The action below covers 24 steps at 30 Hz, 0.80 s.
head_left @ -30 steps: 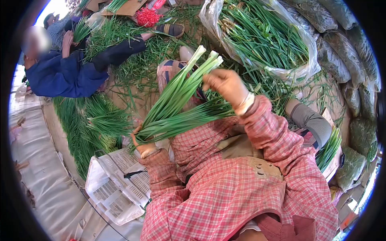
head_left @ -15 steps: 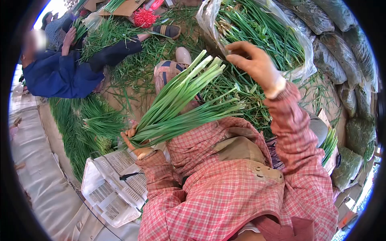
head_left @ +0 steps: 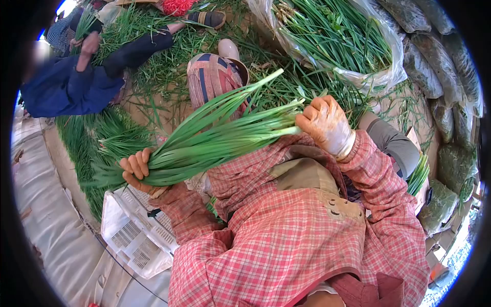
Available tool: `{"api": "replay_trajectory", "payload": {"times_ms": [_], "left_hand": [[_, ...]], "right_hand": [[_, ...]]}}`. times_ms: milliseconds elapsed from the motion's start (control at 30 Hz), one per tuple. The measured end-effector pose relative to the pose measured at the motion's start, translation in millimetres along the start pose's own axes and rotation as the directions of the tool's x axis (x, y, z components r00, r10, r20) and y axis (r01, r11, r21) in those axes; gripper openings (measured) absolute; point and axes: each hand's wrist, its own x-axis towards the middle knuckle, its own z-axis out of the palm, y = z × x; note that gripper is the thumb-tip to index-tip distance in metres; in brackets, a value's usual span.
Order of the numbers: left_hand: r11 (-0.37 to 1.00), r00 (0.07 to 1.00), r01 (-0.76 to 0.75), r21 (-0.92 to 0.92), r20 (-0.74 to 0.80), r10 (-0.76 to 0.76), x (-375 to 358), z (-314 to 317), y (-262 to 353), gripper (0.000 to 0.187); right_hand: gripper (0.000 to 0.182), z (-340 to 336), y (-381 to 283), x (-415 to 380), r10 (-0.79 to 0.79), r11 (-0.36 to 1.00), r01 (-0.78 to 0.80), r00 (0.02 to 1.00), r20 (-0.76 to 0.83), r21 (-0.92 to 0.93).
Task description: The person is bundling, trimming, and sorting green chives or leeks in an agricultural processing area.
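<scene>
A bunch of garlic chives (head_left: pixel 220 146), long green leaves with paler stem ends, stretches across my lap. My left hand (head_left: pixel 137 169) is closed around its leafy end, at the left. At the other end my right hand (head_left: pixel 327 125), in what looks like a stained glove, has its fingers closed on the pale stem ends. Several stalks fan out above the rest, their tips free of my right hand. Below my left forearm is a white plastic basket (head_left: pixel 128 233) with slotted walls, partly hidden by my sleeve.
A large clear plastic bag (head_left: pixel 365 79) full of chives stands ahead to the right. Filled bags (head_left: pixel 445 77) are stacked along the right. More chives (head_left: pixel 84 158) lie in a heap on the left. A co-worker in a blue top (head_left: pixel 66 92) sits at upper left among scattered leaves.
My right hand has come down from beside the plastic bag and closed on the stem ends. My left hand has moved left, and the bunch now lies flatter.
</scene>
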Motion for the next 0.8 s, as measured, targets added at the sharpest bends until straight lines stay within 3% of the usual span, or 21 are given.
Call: {"api": "replay_trajectory", "payload": {"times_ms": [33,67,100,133,233,267,300,333,367,400,433,467,500,533,567,600,633,667,700,767,800], "left_hand": [[0.998,1.0,-0.01,0.054,0.017,0.009,-1.7,5.1,2.0,0.027],[0.997,0.998,-0.01,0.08,0.064,0.005,-2.8,2.2,10.6,0.025],[0.996,0.995,0.013,0.092,0.102,-0.023,-3.6,3.1,13.2,0.025],[0.994,0.989,0.036,0.105,0.138,-0.051,-4.4,4.9,15.5,0.025],[0.991,0.989,0.066,0.115,0.122,-0.08,-5.0,4.4,12.1,0.024],[0.992,0.991,0.073,0.108,0.101,-0.084,-5.3,1.4,11.0,0.024],[0.992,0.993,0.08,0.101,0.08,-0.089,-5.8,-1.4,10.1,0.024],[0.994,0.997,0.059,0.094,0.044,-0.063,-7.8,-2.0,7.6,0.023],[0.993,0.994,0.079,0.09,0.062,-0.085,-7.7,-6.1,8.3,0.022],[0.991,0.991,0.1,0.085,0.079,-0.107,-7.2,-10.8,9.8,0.021],[0.989,0.987,0.123,0.079,0.097,-0.13,-6.7,-13.2,10.8,0.021],[0.995,0.993,0.093,0.042,0.066,-0.095,-8.6,-11.0,7.6,0.022],[0.995,0.993,0.091,0.045,0.066,-0.094,-8.0,-11.6,7.2,0.022],[0.995,0.994,0.089,0.05,0.065,-0.092,-8.1,-12.0,7.6,0.022],[0.995,0.994,0.084,0.057,0.062,-0.087,-9.3,-11.9,7.8,0.022],[0.996,0.996,0.075,0.049,0.048,-0.077,-10.4,-10.9,7.1,0.022],[0.997,0.997,0.069,0.043,0.035,-0.071,-10.8,-8.4,5.2,0.022],[0.997,0.997,0.068,0.037,0.026,-0.069,-9.6,-5.8,3.6,0.023],[0.997,0.997,0.068,0.043,0.026,-0.069,-8.1,-2.8,2.2,0.023],[0.996,0.997,0.068,0.06,0.027,-0.07,-6.0,3.6,2.3,0.023],[0.992,0.992,0.104,0.075,0.058,-0.108,-4.7,6.2,4.1,0.025]], "right_hand": [[0.01,-0.7,-2.6,-5.2,0.092,0.924,-0.1,0.995,0.04,0.369],[0.011,-0.8,-4.0,-11.7,0.163,0.708,-0.194,0.98,0.111,0.679],[0.013,-1.4,-4.4,-18.7,0.201,0.385,-0.268,0.958,0.203,0.883],[0.017,-6.5,-3.1,-24.5,0.125,-0.513,-0.464,0.791,0.598,0.722],[0.016,-28.7,-9.6,-30.7,-0.023,-0.62,-0.448,0.831,0.556,0.644],[0.018,-34.5,-9.3,-33.8,0.012,-0.493,-0.44,0.859,0.512,0.75],[0.018,-35.0,-4.8,-42.4,0.062,-0.487,-0.342,0.905,0.422,0.804],[0.016,-45.9,5.1,-54.6,0.183,-0.568,-0.343,0.833,0.522,0.748],[0.017,-56.6,8.3,-51.0,0.434,-0.497,-0.063,0.846,0.311,0.865],[0.021,-53.7,25.5,-58.0,0.642,-0.563,0.146,0.697,0.319,0.814],[0.022,-52.8,58.9,-67.3,0.614,-0.622,0.352,0.773,0.157,0.699],[0.022,-59.3,85.4,-77.4,0.722,-0.556,0.451,0.678,0.137,0.699],[0.022,-61.6,110.5,-88.2,0.741,-0.568,0.514,0.66,0.127,0.643],[0.023,-47.5,138.6,-111.9,0.835,-0.36,0.284,0.523,0.171,0.889],[0.021,-23.1,162.2,-137.3,0.934,-0.095,-0.215,0.318,0.161,0.972],[0.021,-6.4,159.1,-130.1,0.889,0.315,-0.647,0.457,0.022,0.694],[0.024,4.1,146.2,-110.6,0.784,0.617,-0.777,0.621,-0.005,0.128],[0.029,1.2,111.1,-64.9,0.755,0.633,-0.74,0.655,0.032,0.23],[0.032,-5.8,72.3,-21.3,0.69,0.603,-0.639,0.718,0.089,0.477],[0.044,7.3,24.4,29.4,0.6,0.349,-0.558,0.75,0.278,0.753],[0.045,21.3,10.5,46.5,0.477,0.223,-0.479,0.813,0.334,0.849]]}}
